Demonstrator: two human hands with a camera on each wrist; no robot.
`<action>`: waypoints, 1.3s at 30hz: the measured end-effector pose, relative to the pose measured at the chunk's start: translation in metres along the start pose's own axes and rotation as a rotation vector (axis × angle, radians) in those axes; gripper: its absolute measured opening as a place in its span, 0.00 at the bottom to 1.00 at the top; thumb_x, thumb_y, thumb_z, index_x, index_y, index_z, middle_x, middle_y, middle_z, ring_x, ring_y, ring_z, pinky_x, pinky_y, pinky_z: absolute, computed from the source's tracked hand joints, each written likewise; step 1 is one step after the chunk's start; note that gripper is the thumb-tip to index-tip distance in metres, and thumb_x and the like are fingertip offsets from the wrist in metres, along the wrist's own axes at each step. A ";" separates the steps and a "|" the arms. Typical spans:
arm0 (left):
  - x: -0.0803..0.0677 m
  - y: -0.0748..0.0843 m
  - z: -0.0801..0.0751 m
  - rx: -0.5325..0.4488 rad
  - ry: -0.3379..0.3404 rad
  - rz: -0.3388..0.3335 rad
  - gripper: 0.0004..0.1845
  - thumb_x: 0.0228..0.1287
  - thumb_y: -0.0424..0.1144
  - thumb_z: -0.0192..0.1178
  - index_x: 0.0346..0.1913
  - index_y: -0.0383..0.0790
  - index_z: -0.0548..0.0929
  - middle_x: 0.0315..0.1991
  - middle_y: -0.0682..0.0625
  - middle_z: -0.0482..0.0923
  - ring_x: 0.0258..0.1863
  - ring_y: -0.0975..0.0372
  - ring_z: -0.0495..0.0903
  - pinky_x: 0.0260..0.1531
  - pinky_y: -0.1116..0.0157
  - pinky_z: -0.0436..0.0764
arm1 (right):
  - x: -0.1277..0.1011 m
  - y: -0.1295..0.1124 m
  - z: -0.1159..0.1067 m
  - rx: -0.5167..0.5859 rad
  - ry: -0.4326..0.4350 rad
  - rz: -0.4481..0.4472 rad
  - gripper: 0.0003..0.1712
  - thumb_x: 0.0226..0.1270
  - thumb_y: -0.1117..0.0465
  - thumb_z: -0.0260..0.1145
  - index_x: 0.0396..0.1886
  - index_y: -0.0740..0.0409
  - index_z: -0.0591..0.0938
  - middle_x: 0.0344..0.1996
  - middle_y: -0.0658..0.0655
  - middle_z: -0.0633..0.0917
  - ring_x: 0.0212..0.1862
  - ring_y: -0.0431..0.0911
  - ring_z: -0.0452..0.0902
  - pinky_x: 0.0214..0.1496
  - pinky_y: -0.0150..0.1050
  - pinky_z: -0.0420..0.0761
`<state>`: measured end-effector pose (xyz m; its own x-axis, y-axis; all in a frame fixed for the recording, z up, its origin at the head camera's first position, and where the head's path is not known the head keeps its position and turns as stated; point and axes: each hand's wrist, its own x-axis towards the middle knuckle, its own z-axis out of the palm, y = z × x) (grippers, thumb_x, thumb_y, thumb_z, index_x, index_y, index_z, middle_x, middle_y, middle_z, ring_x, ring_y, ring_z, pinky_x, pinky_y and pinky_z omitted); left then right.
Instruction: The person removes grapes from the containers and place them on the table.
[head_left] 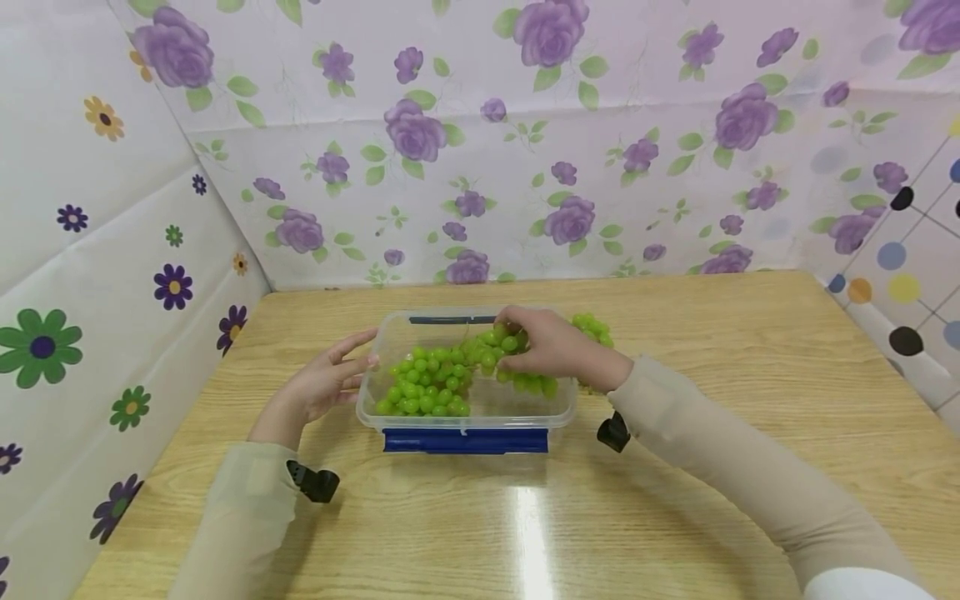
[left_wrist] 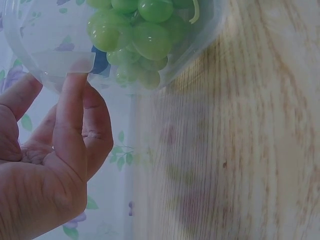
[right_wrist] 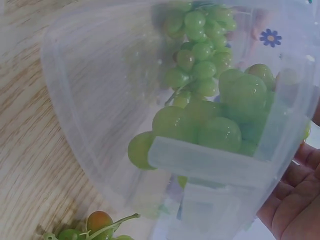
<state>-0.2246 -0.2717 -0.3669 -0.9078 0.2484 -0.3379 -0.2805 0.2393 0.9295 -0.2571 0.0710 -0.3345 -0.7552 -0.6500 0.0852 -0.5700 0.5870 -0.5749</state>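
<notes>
A clear plastic food container (head_left: 517,422) with blue clip latches stands on the table without a lid over it. A bunch of green grapes (head_left: 423,387) lies in its left half. My right hand (head_left: 551,343) reaches over the container's right side and grips another bunch of green grapes (head_left: 536,384) inside it; the palm hides part of this bunch. In the right wrist view, those grapes (right_wrist: 220,132) show through the translucent wall. My left hand (head_left: 326,387) rests against the container's left end, fingers (left_wrist: 70,125) extended, one fingertip at the end tab.
More green grapes (head_left: 592,327) lie on the wooden table (head_left: 712,333) just outside the container's right end, partly behind my right hand. A flower-patterned covering (head_left: 480,142) rises along the table's back edge, and similar coverings stand at both sides.
</notes>
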 end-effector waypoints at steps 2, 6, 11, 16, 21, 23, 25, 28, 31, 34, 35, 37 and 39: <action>0.000 0.000 0.000 -0.001 0.001 0.001 0.38 0.70 0.51 0.54 0.76 0.56 0.47 0.71 0.35 0.54 0.65 0.43 0.65 0.45 0.64 0.81 | -0.001 0.000 -0.001 0.026 0.009 -0.003 0.25 0.59 0.57 0.70 0.54 0.57 0.74 0.45 0.58 0.82 0.45 0.48 0.79 0.47 0.43 0.80; 0.000 0.000 0.000 -0.001 0.004 0.002 0.38 0.70 0.51 0.54 0.76 0.56 0.47 0.71 0.35 0.55 0.65 0.44 0.66 0.45 0.65 0.81 | -0.003 -0.001 -0.003 0.074 0.028 0.002 0.24 0.60 0.58 0.70 0.54 0.58 0.73 0.44 0.57 0.82 0.44 0.47 0.79 0.46 0.42 0.80; 0.000 0.000 0.000 -0.002 0.008 -0.001 0.38 0.69 0.50 0.54 0.76 0.55 0.47 0.71 0.35 0.55 0.63 0.46 0.69 0.45 0.65 0.81 | -0.005 -0.002 -0.005 0.121 0.056 0.016 0.25 0.59 0.59 0.70 0.55 0.58 0.73 0.45 0.59 0.82 0.46 0.49 0.79 0.47 0.40 0.82; 0.001 0.000 0.000 -0.008 0.007 -0.005 0.38 0.69 0.50 0.54 0.76 0.56 0.47 0.71 0.36 0.54 0.60 0.50 0.73 0.45 0.65 0.81 | -0.007 -0.003 -0.008 0.175 0.102 0.011 0.26 0.60 0.60 0.70 0.56 0.60 0.73 0.46 0.61 0.82 0.44 0.49 0.79 0.43 0.39 0.83; 0.000 0.001 0.001 -0.005 0.005 -0.005 0.38 0.70 0.51 0.54 0.76 0.56 0.47 0.71 0.37 0.53 0.61 0.48 0.71 0.45 0.65 0.81 | -0.009 -0.002 -0.013 0.191 0.141 0.021 0.26 0.60 0.60 0.69 0.56 0.60 0.72 0.47 0.62 0.81 0.42 0.50 0.78 0.43 0.40 0.82; 0.000 0.001 0.001 -0.006 0.005 -0.004 0.38 0.70 0.51 0.54 0.76 0.56 0.47 0.72 0.37 0.53 0.63 0.47 0.69 0.45 0.65 0.81 | -0.010 -0.003 -0.015 0.194 0.150 0.026 0.25 0.60 0.60 0.69 0.56 0.60 0.72 0.47 0.62 0.81 0.43 0.50 0.78 0.44 0.42 0.81; 0.000 0.001 0.001 -0.006 0.004 -0.003 0.38 0.70 0.51 0.53 0.76 0.56 0.47 0.72 0.38 0.52 0.64 0.46 0.67 0.45 0.65 0.81 | -0.011 -0.004 -0.018 0.204 0.155 0.035 0.25 0.61 0.60 0.69 0.56 0.60 0.72 0.48 0.62 0.80 0.44 0.51 0.78 0.45 0.44 0.81; 0.000 0.001 0.000 -0.006 0.004 -0.003 0.38 0.70 0.51 0.53 0.76 0.57 0.47 0.72 0.38 0.52 0.65 0.45 0.66 0.45 0.66 0.81 | -0.012 -0.006 -0.022 0.229 0.154 0.063 0.26 0.61 0.59 0.69 0.57 0.60 0.72 0.50 0.62 0.79 0.47 0.53 0.77 0.49 0.46 0.80; 0.000 0.001 0.000 -0.006 0.003 -0.006 0.38 0.70 0.51 0.54 0.76 0.57 0.47 0.72 0.38 0.52 0.65 0.45 0.66 0.45 0.65 0.81 | -0.012 -0.005 -0.025 0.264 0.155 0.094 0.28 0.62 0.59 0.68 0.59 0.61 0.71 0.52 0.62 0.78 0.52 0.55 0.76 0.53 0.48 0.78; -0.001 0.001 0.000 -0.009 0.007 -0.011 0.38 0.69 0.51 0.54 0.76 0.57 0.47 0.72 0.37 0.53 0.64 0.45 0.67 0.45 0.65 0.81 | -0.012 -0.003 -0.027 0.303 0.161 0.112 0.29 0.62 0.58 0.68 0.61 0.62 0.70 0.54 0.62 0.76 0.55 0.56 0.75 0.55 0.49 0.76; -0.001 0.001 0.000 -0.012 0.008 -0.013 0.38 0.69 0.50 0.54 0.76 0.57 0.47 0.72 0.37 0.53 0.64 0.45 0.67 0.45 0.65 0.81 | -0.012 -0.003 -0.027 0.313 0.163 0.120 0.29 0.62 0.58 0.68 0.61 0.61 0.70 0.54 0.62 0.77 0.55 0.56 0.74 0.56 0.49 0.76; -0.001 0.001 0.001 -0.016 0.012 -0.017 0.38 0.69 0.50 0.54 0.76 0.57 0.47 0.71 0.36 0.54 0.64 0.45 0.68 0.44 0.65 0.82 | -0.013 -0.003 -0.028 0.333 0.169 0.139 0.29 0.62 0.57 0.68 0.61 0.60 0.70 0.53 0.62 0.77 0.54 0.55 0.75 0.55 0.49 0.76; -0.001 0.001 0.001 -0.018 0.016 -0.019 0.38 0.69 0.50 0.55 0.76 0.56 0.48 0.71 0.36 0.54 0.63 0.45 0.69 0.44 0.65 0.82 | -0.014 -0.003 -0.030 0.348 0.173 0.155 0.29 0.62 0.57 0.68 0.61 0.59 0.70 0.53 0.62 0.77 0.53 0.55 0.75 0.54 0.48 0.77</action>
<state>-0.2234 -0.2703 -0.3654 -0.9071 0.2289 -0.3532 -0.3032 0.2269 0.9255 -0.2548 0.0929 -0.3096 -0.8838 -0.4582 0.0942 -0.3239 0.4541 -0.8300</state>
